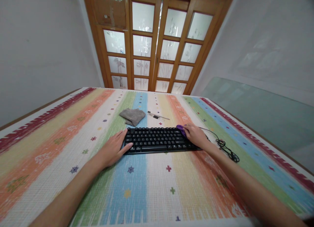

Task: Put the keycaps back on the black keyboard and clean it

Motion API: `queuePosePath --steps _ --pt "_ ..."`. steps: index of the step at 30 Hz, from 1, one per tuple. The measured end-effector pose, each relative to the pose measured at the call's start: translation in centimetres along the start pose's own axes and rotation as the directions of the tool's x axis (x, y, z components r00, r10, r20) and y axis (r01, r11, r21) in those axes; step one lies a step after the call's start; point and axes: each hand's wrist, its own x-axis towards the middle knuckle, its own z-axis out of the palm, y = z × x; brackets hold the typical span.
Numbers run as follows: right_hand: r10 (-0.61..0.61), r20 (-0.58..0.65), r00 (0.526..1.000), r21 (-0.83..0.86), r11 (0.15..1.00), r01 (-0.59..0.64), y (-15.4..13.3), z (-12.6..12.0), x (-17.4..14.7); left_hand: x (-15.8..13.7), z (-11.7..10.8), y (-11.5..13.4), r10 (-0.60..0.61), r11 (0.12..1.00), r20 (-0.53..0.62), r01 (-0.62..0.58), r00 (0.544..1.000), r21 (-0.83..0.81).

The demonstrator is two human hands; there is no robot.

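A black computer keyboard (153,138) lies flat on the tabletop, its long side facing me. My left hand (112,149) grips the keyboard's left end, the thumb over the lower left keys and the fingers along the side edge. At the upper right part of the keyboard, my right hand (195,135) presses a bunched purple cloth (180,127) against the keys. That hand covers most of the keyboard's right end, and its fingers are closed round the cloth.
Behind the keyboard lie a folded grey cloth (132,116) and a thin rod-like tool (162,117) with a small dark piece beside it. A black cable (228,150) is coiled at the right. A striped, patterned tablecloth (157,187) covers the table; wooden glass-paned doors (153,40) stand beyond.
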Motion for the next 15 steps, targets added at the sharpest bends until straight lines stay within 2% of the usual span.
queuePosePath --steps 3,7,9,12,14,15 --pt "-0.028 0.023 0.999 0.003 1.000 0.028 0.1 0.2 -0.6 0.0 0.1 0.0 -0.006 1.000 0.002 0.006 1.000 0.004" --pt "-0.050 0.047 0.998 0.024 0.998 0.049 1.3 -1.1 -1.0 0.0 0.1 0.0 -0.003 1.000 0.003 0.003 1.000 0.010" --pt "0.003 0.020 1.000 0.027 1.000 -0.004 2.2 -1.8 -0.9 0.0 0.1 0.0 0.001 1.000 -0.003 -0.001 1.000 0.008" --pt "0.142 -0.105 0.984 0.043 0.990 -0.138 3.4 -2.1 -0.4 0.0 0.2 -0.1 0.003 1.000 -0.003 -0.003 1.000 0.006" --pt "0.165 -0.147 0.975 0.053 0.986 -0.159 3.5 -1.7 -0.1 -0.1 0.2 -0.2 0.009 1.000 -0.012 -0.009 1.000 0.000" --pt "0.144 -0.129 0.981 0.046 0.989 -0.140 3.4 -1.4 -0.1 -0.1 0.2 -0.3 0.012 1.000 -0.016 -0.012 1.000 -0.003"
